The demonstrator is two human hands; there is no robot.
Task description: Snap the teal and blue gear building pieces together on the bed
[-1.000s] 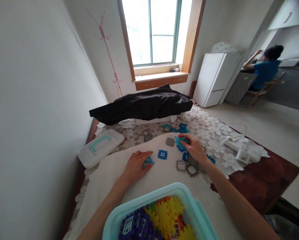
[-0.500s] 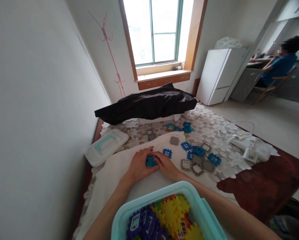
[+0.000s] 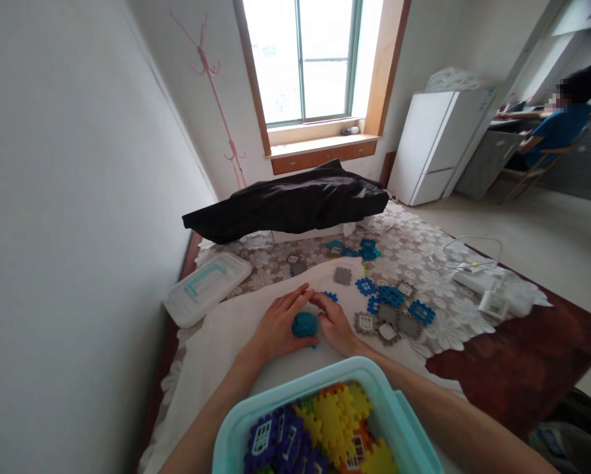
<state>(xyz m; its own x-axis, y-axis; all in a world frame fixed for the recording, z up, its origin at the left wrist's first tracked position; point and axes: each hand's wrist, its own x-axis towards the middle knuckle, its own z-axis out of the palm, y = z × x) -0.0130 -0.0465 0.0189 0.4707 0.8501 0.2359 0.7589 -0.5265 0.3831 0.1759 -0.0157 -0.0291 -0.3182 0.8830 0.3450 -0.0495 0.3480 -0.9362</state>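
My left hand [image 3: 277, 324] and my right hand [image 3: 337, 325] meet over the white cloth [image 3: 216, 342], fingers curled round teal interlocking tiles [image 3: 304, 324] held between them. A loose blue tile [image 3: 331, 296] lies just beyond my fingertips. More blue and grey tiles [image 3: 393, 311] are scattered to the right on the cloth and the lace cover. A teal bin [image 3: 285, 401] right in front of me holds yellow, purple and orange tiles [image 3: 325, 428].
A clear lid [image 3: 207, 287] lies at left near the wall. A black garment [image 3: 288, 205] covers a box at the table's far end. White cable and chargers [image 3: 487, 289] lie at right. A person in blue [image 3: 555, 128] sits far right by a white fridge [image 3: 436, 145].
My right hand came back from the far tiles with a teal tile and joined my left hand; both now press the teal pieces together, slightly nearer to me.
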